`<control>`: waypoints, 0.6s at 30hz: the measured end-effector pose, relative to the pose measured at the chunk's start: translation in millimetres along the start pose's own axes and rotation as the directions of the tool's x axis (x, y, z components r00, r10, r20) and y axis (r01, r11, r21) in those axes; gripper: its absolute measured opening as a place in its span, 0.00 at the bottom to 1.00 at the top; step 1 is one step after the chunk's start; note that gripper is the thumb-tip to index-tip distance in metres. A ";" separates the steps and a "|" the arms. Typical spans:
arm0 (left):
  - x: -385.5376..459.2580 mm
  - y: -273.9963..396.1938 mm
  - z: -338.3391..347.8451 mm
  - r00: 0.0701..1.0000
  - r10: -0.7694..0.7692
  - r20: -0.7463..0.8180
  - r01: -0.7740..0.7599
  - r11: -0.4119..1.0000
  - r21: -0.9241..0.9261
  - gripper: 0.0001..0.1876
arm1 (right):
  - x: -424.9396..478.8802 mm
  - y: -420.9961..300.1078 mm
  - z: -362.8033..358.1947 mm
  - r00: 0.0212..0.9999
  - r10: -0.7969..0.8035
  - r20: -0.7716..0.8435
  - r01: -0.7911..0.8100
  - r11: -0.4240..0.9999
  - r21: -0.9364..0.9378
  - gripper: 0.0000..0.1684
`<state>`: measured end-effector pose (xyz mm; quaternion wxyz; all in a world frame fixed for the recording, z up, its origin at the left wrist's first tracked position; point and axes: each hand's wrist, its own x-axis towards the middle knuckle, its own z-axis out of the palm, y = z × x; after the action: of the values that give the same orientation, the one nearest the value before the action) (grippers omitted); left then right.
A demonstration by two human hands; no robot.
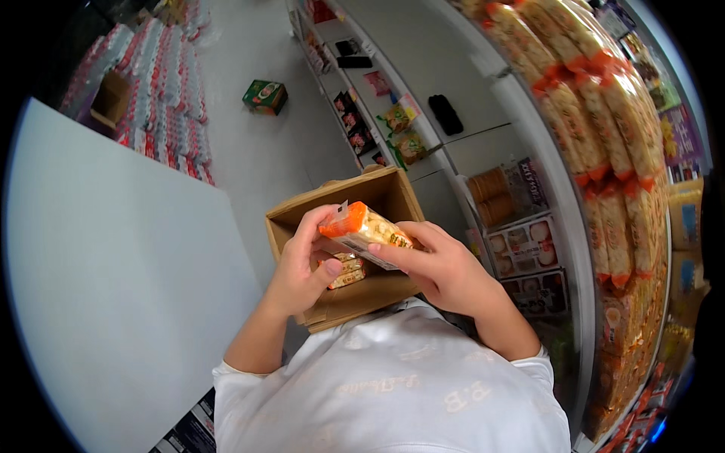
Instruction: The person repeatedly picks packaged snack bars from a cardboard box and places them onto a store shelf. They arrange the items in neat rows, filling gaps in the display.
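Observation:
A snack package (371, 229) in clear film with orange ends is tilted over an open cardboard box (340, 195). My right hand (444, 263) grips its right part, with a finger laid along the near side. My left hand (303, 266) is curled around the package's left orange end; its thumb stands apart from the wrapper and some fingers are hidden behind it. Below, inside the box, lie similar packages (347, 273), partly covered by my left hand.
Shelves on the right carry stacked snack packages (609, 119), boxed goods (524, 246) and a black object (446, 114). A large white panel (124, 238) stands left. Wrapped bottle packs (164, 85) and a green carton (265, 97) are on the floor beyond.

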<state>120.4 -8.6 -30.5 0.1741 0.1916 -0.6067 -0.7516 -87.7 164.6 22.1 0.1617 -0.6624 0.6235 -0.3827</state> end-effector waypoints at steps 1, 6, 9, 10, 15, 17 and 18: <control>6.1 11.4 9.8 0.999 0.029 0.027 -0.028 0.999 -0.018 0.45 | -4.9 -4.0 -6.2 0.997 -0.059 -0.057 0.053 0.994 -0.098 0.32; 37.4 62.2 62.9 0.982 0.062 0.180 -0.090 0.984 0.156 0.44 | -40.6 -8.6 -31.2 0.912 -0.248 -0.326 0.121 0.924 -0.364 0.30; 52.4 70.9 87.8 0.928 0.205 0.310 -0.266 0.949 0.170 0.42 | -64.8 -9.7 -52.6 0.853 -0.264 -0.451 0.103 0.931 -0.350 0.27; 59.8 70.6 92.0 0.871 0.314 0.378 -0.403 0.896 0.185 0.42 | -72.2 -12.1 -58.2 0.834 -0.252 -0.490 0.088 0.939 -0.334 0.27; 86.0 60.9 131.4 0.629 0.570 0.528 -0.594 0.791 -0.147 0.43 | -111.1 -25.5 -79.9 0.771 -0.131 -0.623 0.016 0.982 -0.187 0.31; 91.1 60.3 149.6 0.562 0.594 0.576 -0.573 0.782 -0.247 0.42 | -128.5 -29.7 -79.8 0.745 -0.073 -0.663 0.015 0.996 -0.092 0.33; 95.3 60.0 157.8 0.519 0.609 0.600 -0.576 0.768 -0.282 0.42 | -137.7 -31.9 -80.8 0.747 -0.064 -0.662 0.029 0.998 -0.064 0.36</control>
<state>-39.1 65.4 51.0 0.1973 -0.3090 -0.6374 -0.6777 -112.9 322.0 55.0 -0.0960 -0.5028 0.6327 -0.5812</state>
